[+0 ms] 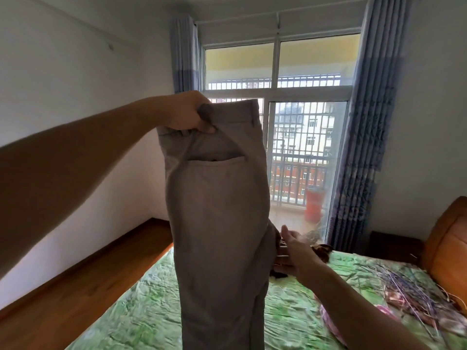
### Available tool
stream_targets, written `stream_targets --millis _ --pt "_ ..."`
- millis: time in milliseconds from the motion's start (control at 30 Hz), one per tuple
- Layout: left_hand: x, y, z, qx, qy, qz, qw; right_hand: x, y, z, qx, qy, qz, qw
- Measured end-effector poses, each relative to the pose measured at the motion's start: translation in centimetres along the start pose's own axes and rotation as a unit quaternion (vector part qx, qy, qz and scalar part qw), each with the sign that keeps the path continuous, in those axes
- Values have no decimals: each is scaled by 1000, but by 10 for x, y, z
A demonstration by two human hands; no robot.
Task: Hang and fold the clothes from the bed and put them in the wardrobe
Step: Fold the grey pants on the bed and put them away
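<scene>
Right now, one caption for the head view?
Left hand holds grey trousers by the waistband above the bed; open right hand beside them.

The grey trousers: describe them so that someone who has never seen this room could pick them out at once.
Find the big window beyond the green bed. In front of it the left hand grips the grey trousers by the waistband. They alone hang upright; the pink garment lies on the bed.

Stretches the bare left arm out and up from the left edge; grips with the left hand (185, 113) a bunched corner of the trousers (217, 198), fingers curled over, thumb beneath. Reaches the right forearm in from lower right, right hand (294, 251) flat, thumb up, fingertips hidden behind the cloth.
</scene>
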State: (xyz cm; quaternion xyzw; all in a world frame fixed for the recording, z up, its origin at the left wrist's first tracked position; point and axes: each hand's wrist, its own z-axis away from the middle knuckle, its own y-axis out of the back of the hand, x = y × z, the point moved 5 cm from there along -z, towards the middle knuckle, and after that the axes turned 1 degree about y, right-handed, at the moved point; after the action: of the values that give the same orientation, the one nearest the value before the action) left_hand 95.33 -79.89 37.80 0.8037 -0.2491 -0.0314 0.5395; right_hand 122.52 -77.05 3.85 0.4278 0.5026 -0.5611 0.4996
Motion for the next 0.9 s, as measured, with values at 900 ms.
stream_targets --millis 900 --pt "-30 -2 8 -54 33 31 998 -103 -40 35 -105 269 280 915"
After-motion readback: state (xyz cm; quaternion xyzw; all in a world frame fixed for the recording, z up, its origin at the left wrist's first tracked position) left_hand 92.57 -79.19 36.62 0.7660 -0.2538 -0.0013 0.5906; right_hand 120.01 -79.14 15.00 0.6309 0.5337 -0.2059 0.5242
